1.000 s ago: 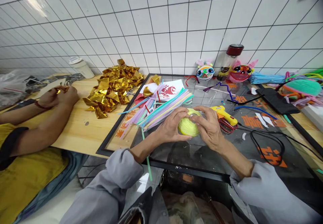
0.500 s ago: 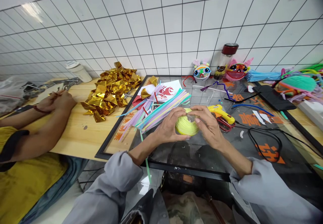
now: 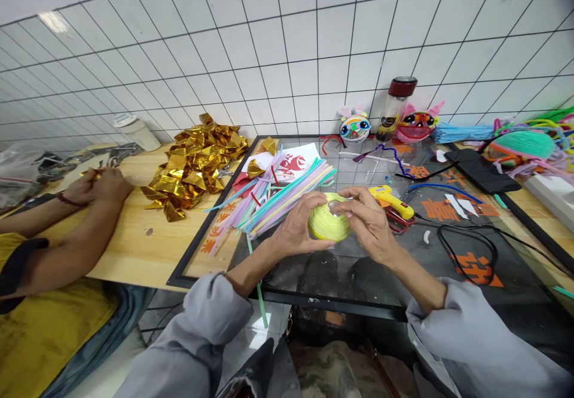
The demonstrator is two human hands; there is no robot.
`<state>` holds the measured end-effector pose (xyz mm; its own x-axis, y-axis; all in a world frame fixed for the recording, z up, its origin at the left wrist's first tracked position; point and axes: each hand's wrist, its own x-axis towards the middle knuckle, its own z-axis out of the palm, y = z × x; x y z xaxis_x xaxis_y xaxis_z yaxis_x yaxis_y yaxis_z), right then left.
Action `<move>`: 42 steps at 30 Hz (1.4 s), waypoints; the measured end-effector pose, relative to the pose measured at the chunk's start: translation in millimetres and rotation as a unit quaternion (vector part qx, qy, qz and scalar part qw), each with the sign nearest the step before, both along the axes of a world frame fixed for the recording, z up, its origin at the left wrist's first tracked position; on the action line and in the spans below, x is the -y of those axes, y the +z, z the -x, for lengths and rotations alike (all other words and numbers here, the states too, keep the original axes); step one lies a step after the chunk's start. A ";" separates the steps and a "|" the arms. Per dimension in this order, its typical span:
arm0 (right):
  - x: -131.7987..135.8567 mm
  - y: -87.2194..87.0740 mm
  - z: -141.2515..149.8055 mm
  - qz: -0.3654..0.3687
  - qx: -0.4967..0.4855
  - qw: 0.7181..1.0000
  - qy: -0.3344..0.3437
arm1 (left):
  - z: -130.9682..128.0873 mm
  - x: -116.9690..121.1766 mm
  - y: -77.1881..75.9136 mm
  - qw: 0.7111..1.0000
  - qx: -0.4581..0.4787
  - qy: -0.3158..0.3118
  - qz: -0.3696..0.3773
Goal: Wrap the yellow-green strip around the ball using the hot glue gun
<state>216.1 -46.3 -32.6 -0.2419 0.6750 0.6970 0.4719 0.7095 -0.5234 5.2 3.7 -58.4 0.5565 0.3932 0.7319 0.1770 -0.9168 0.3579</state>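
My left hand cups a ball wound in yellow chenille stems, thumb underneath and fingers on its upper left side. A round see-through patch shows near the top of the ball. At that patch, my right hand presses its thumb and fingertips together against the ball; any loose stem end between them is too small to make out. Just beyond my right hand lie a yellow glue gun and red-handled scissors. Left of the ball is a bundle of pastel chenille stems.
A co-worker's hands are at the left, by a heap of gold foil pieces. Along the wall stand two decorated balls and a bottle. A phone and a looped black cable lie at right.
The right thumb and fingertips have shifted over the ball's see-through patch, which showed more openly half a second ago. Both hands still hold the ball; the view has turned slightly.
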 end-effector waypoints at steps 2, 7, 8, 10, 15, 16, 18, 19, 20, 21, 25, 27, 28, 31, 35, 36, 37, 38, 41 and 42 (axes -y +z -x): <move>-0.2 -1.3 0.8 -0.001 0.007 1.000 -0.007 | -0.1 -0.1 -0.3 1.000 -0.003 0.002 -0.001; -3.3 -4.2 0.7 0.023 -0.002 0.997 -0.068 | -1.1 -1.0 -1.0 1.000 0.002 -0.003 -0.010; -4.2 -4.8 0.3 0.026 -0.005 0.996 -0.083 | -1.2 -1.1 -1.1 1.000 0.005 -0.005 -0.011; -5.7 -5.9 -0.6 0.029 -0.005 0.994 -0.109 | -1.3 -1.1 -1.0 1.000 0.007 -0.006 -0.011; -6.6 -9.4 -0.6 0.001 0.036 0.990 -0.133 | -0.7 -0.6 -1.5 1.000 0.005 -0.005 -0.002; -6.5 -10.2 -0.1 -0.016 0.053 0.989 -0.140 | -0.7 -0.6 -1.8 1.000 0.004 -0.005 -0.001; -6.3 -11.8 1.1 -0.054 0.085 0.982 -0.160 | -0.7 -0.9 -2.4 1.000 0.006 -0.006 0.000; -6.3 -12.5 1.7 -0.069 0.096 0.978 -0.170 | -0.9 -1.1 -2.6 1.000 0.007 -0.008 0.000; -6.2 -13.0 2.4 -0.078 0.102 0.976 -0.177 | -1.1 -1.3 -2.8 1.000 0.009 -0.010 -0.001; -6.1 -13.4 3.0 -0.082 0.103 0.975 -0.179 | -1.3 -1.5 -2.8 1.000 0.011 -0.013 -0.002; -5.6 -13.6 4.8 -0.061 0.095 0.981 -0.155 | -2.0 -1.5 -2.7 1.000 0.015 -0.014 -0.012; -5.5 -13.4 4.9 -0.044 0.091 0.985 -0.141 | -2.0 -1.3 -3.1 1.000 0.017 -0.015 -0.011; -5.5 -13.3 4.7 -0.037 0.089 0.986 -0.137 | -1.9 -1.3 -3.5 1.000 0.019 -0.016 -0.008; -5.3 -12.6 4.1 -0.015 0.090 0.988 -0.128 | -1.3 -2.0 -5.7 0.999 0.030 -0.017 0.003; -2.9 -9.8 5.2 0.015 0.100 0.988 -0.115 | -0.8 -3.7 -8.3 0.999 0.030 -0.012 0.010; -2.2 -9.0 5.8 0.015 0.096 0.989 -0.115 | -0.7 -4.0 -8.6 0.999 0.030 -0.012 0.010; -1.6 -8.2 6.3 0.012 0.088 0.989 -0.116 | -0.6 -4.1 -8.7 0.999 0.030 -0.011 0.010; -1.2 -7.6 6.7 0.008 0.078 0.990 -0.116 | -0.5 -4.2 -8.7 0.999 0.029 -0.009 0.010; -0.5 -6.2 7.0 -0.011 0.053 0.992 -0.110 | -0.1 -3.6 -8.8 1.000 0.020 -0.003 0.005; -0.3 -5.9 6.8 -0.018 0.050 0.993 -0.105 | 0.1 -3.3 -9.0 1.000 0.018 0.000 0.002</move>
